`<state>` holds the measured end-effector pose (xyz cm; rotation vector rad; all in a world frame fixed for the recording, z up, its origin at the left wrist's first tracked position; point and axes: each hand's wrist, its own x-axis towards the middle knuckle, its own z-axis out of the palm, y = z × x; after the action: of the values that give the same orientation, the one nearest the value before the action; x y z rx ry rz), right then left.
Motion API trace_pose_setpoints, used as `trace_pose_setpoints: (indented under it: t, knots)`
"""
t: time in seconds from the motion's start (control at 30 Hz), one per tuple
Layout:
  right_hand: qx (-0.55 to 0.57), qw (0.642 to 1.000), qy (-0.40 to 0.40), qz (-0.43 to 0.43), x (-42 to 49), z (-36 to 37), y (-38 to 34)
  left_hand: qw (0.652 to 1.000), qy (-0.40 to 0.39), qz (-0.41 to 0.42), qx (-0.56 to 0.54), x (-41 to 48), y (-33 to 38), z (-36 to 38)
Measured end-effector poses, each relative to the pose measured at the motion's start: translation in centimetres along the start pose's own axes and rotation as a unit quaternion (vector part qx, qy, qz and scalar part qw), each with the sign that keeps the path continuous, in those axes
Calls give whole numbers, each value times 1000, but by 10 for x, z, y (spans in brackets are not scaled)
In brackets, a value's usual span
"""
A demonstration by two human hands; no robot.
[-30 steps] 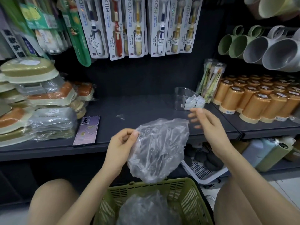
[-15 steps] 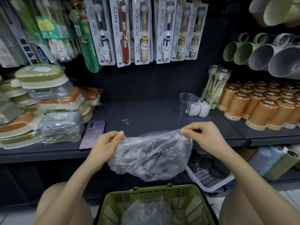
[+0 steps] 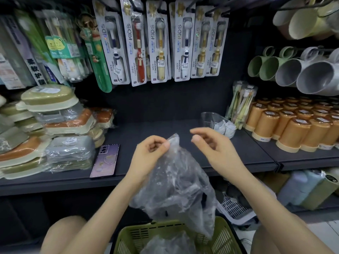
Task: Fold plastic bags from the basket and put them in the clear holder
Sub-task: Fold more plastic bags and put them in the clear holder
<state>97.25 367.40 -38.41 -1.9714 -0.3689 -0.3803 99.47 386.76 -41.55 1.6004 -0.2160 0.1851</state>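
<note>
A crumpled clear plastic bag (image 3: 176, 182) hangs in front of the dark shelf, above the green basket (image 3: 128, 237). My left hand (image 3: 148, 156) pinches its top corner between thumb and fingers. My right hand (image 3: 212, 145) hovers just right of that corner with loosely curled fingers and holds nothing. More clear bags (image 3: 165, 244) lie in the basket. The clear holder (image 3: 211, 120) stands at the back right of the shelf with white folded bags (image 3: 224, 128) inside.
A purple phone (image 3: 105, 161) lies on the shelf (image 3: 146, 129) left of my hands. Wrapped soap boxes (image 3: 55, 132) are stacked at left, orange cups (image 3: 293, 125) at right. Toothbrush packs (image 3: 159, 43) hang above. A white crate (image 3: 234, 208) sits on the lower shelf.
My right hand has let go of the bag's right corner. The bag, stretched between both hands before, now hangs down from my left hand alone.
</note>
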Motion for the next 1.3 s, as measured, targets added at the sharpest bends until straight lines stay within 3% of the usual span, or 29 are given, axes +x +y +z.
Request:
trace_pose_setpoints:
  t: [0.13, 0.3, 0.47, 0.57, 0.73, 0.97, 1.17, 1.3]
  knots:
    - [33, 998, 31, -39, -38, -11, 20, 991, 74, -56, -95, 8, -4, -3]
    - [-49, 991, -35, -118, -63, 4, 48, 965, 106, -101, -216, 20, 1, -10]
    - [-152, 978, -35, -138, -52, 33, 57, 911, 95, -175, -360, 33, -1, -29]
    - [-191, 972, -16, -133, -36, 47, 57, 892, 103, -195, -394, 37, -1, -41]
    - [-191, 973, 23, -124, -19, 74, 54, 856, 88, -222, -458, 37, -1, -54]
    - [-138, 984, 34, -109, -14, 88, 55, 851, 160, -220, -448, 36, -6, -71]
    - [-2, 1000, -8, -24, -19, 36, 47, 865, 211, -193, -413, 36, -10, -95]
    - [91, 993, -67, -33, -21, -2, 33, 879, 200, -211, -379, 35, -17, -107]
